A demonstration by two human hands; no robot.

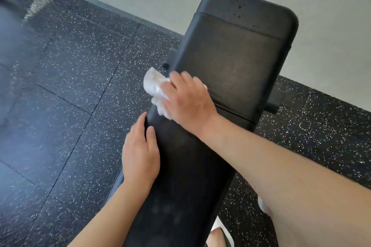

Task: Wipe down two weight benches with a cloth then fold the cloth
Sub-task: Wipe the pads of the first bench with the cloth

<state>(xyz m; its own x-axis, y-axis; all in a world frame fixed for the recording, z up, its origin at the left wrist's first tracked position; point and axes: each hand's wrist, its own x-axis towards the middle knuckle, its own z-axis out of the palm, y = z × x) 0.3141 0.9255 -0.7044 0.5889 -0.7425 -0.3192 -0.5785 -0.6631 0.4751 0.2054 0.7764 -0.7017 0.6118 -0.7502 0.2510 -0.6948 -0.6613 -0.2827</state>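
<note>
Head view: cloth (154,88) on bench (230,62)

The far half of the bench (236,52) pad lies bare up to its rounded end, so that stretch is free to pass over, as is the near pad between the two forearms. The hands block the left side: the right hand (187,98) presses the cloth (155,88) over the edge, and the left hand (140,152) rests on the rim just below. Speckled floor (66,86) spreads open on the left; the wall (331,26) closes in behind the bench's far end.
</note>
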